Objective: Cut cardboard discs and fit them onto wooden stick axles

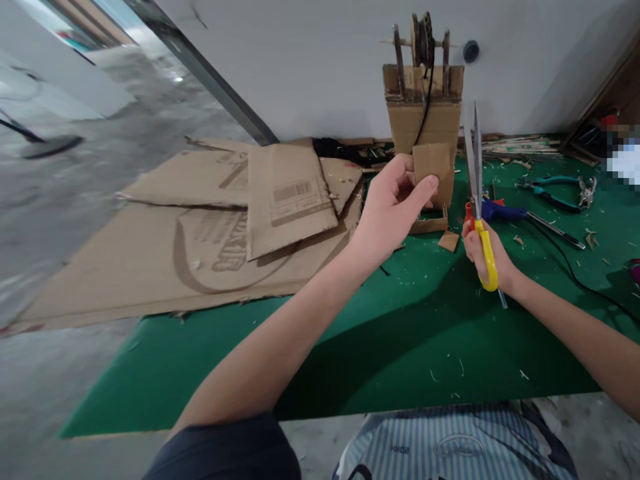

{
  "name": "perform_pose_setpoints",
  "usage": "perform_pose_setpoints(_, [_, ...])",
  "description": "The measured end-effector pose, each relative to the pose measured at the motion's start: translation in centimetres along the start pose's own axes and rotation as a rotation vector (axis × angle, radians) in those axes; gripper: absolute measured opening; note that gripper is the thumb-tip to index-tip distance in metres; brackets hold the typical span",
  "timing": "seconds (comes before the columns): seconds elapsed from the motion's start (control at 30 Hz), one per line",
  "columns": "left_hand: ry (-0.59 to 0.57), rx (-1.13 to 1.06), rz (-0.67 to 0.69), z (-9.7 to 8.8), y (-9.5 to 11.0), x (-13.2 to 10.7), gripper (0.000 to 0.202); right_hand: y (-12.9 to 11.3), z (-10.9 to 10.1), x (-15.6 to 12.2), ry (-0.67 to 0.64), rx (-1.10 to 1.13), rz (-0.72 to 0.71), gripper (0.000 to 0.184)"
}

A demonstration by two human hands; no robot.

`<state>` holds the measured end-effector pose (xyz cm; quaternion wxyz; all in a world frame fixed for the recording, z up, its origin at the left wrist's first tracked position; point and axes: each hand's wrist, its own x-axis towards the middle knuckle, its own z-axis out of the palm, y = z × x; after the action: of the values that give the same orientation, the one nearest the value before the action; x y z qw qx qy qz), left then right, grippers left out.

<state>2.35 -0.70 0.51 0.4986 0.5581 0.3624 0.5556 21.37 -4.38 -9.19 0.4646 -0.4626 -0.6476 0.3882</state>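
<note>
Between the thumb and fingers of my left hand (393, 207) is a small square cardboard piece (434, 161), held upright. My right hand (487, 250) grips scissors (485, 247) with yellow and red handles, blades pointing up and nearly together. Just behind the held piece stands a tall cardboard structure (423, 120), topped by a spool (423, 40) on a stick between two uprights. A dark cord (427, 107) hangs down from the spool. At the structure's foot lie a low cardboard frame (427, 225) and a small cardboard scrap (449, 241).
Large cardboard sheets (150, 247) cover the left of the green table (380, 347) and overhang its edge. To the right lie a blue glue gun (503, 210), a utility knife (555, 230) and teal-handled pliers (555, 190). Thin sticks (520, 147) lie along the wall (320, 73).
</note>
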Motion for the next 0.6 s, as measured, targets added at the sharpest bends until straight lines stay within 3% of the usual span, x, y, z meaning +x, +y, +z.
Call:
perform_pose_setpoints(0.2, [0.029,0.083,0.127,-0.7,-0.1,0.7,0.011,-1.2,-0.2,0.0,-0.090,0.022,-0.039,0.051])
perform_pose_setpoints(0.37, [0.105,0.040,0.119,-0.8,0.8,0.7,0.015,-1.0,-0.4,0.1,-0.152,0.009,-0.026,0.048])
perform_pose_setpoints(0.6, [0.088,0.189,0.118,-0.4,2.0,-0.2,0.013,-0.7,-0.3,0.2,-0.207,0.047,-0.034,0.050])
